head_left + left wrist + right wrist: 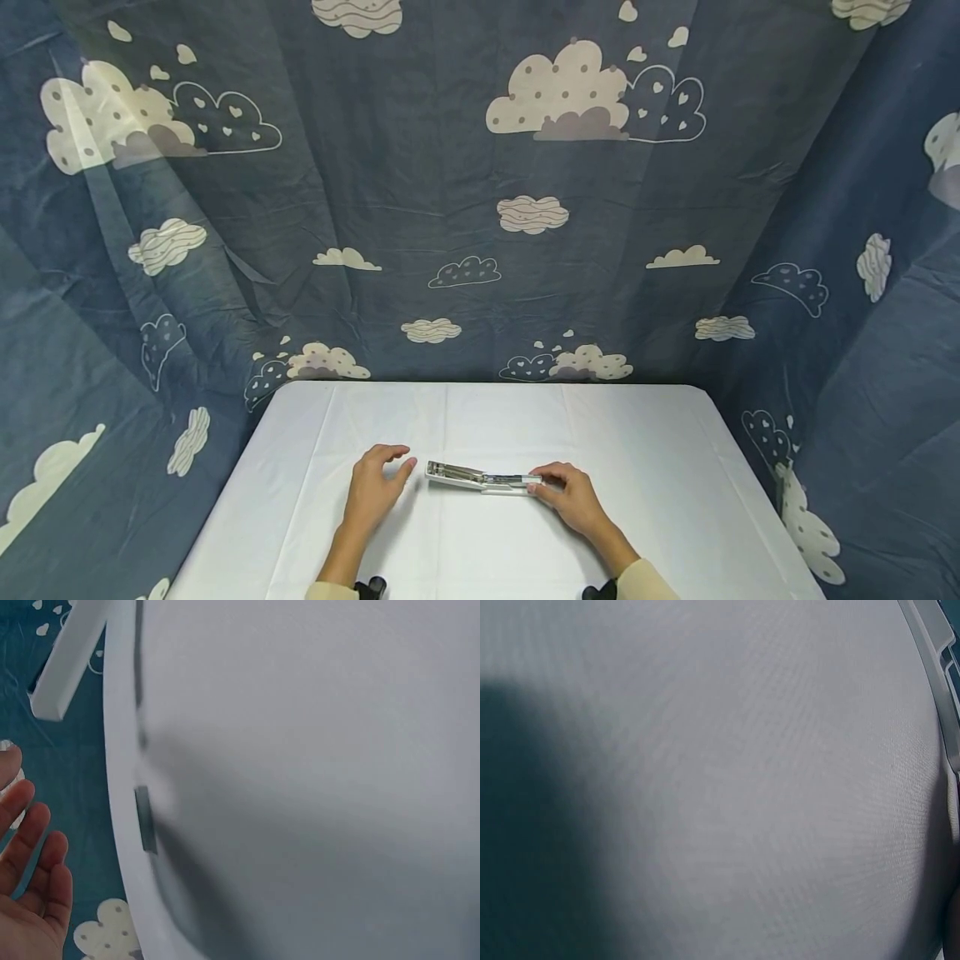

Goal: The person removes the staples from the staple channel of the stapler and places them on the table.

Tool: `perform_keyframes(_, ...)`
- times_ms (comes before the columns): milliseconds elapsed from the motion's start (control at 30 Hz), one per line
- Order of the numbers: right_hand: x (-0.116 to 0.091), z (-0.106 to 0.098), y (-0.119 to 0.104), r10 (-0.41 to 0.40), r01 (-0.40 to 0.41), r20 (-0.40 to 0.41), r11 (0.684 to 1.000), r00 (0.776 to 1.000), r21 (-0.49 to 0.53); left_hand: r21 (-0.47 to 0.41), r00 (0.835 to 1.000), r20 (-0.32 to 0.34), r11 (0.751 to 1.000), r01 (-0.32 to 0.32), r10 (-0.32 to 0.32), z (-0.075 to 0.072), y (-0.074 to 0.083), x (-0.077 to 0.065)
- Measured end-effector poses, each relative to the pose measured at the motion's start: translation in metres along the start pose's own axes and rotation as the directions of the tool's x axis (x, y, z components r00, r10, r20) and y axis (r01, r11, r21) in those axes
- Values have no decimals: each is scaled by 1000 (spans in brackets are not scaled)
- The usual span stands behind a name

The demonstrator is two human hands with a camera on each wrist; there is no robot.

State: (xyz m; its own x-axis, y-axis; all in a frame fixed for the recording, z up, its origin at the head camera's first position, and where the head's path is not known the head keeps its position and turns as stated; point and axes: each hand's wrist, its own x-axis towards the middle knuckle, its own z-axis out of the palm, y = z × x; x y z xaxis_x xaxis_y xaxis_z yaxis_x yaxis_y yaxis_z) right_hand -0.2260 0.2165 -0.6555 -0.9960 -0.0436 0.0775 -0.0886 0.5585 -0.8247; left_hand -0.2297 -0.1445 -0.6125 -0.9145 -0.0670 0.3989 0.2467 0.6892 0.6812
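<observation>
An opened white stapler (480, 479) lies across the middle of the white table, its metal parts showing; its cover is swung out to the left. My right hand (576, 502) pinches its right end between thumb and fingers. To the left, my left hand (372, 490) is held over the table with fingers relaxed and parted from the thumb, holding nothing, a short gap from the stapler's left end. The left wrist view shows the cover's white end (67, 667) beyond the left hand's curved fingers (26, 847). Only the stapler's side (934, 667) enters the right wrist view.
The white-clothed table (637, 433) ends at a blue curtain (420, 167) printed with clouds, which closes in the back and both sides. A small grey-green strip (145, 817) shows at the table's edge in the left wrist view.
</observation>
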Motion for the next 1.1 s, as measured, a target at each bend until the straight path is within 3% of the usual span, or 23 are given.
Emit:
perform_keyframes(700,-1,0,0,9,-9,-8,1000,1000,-1,-27,993,105,998,-58,60,40,48,17)
perform_keyframes(1100,-1,1,-1,23,-24,11,1000,1000,13,-39,976,175,991,-127,132,68,70,11)
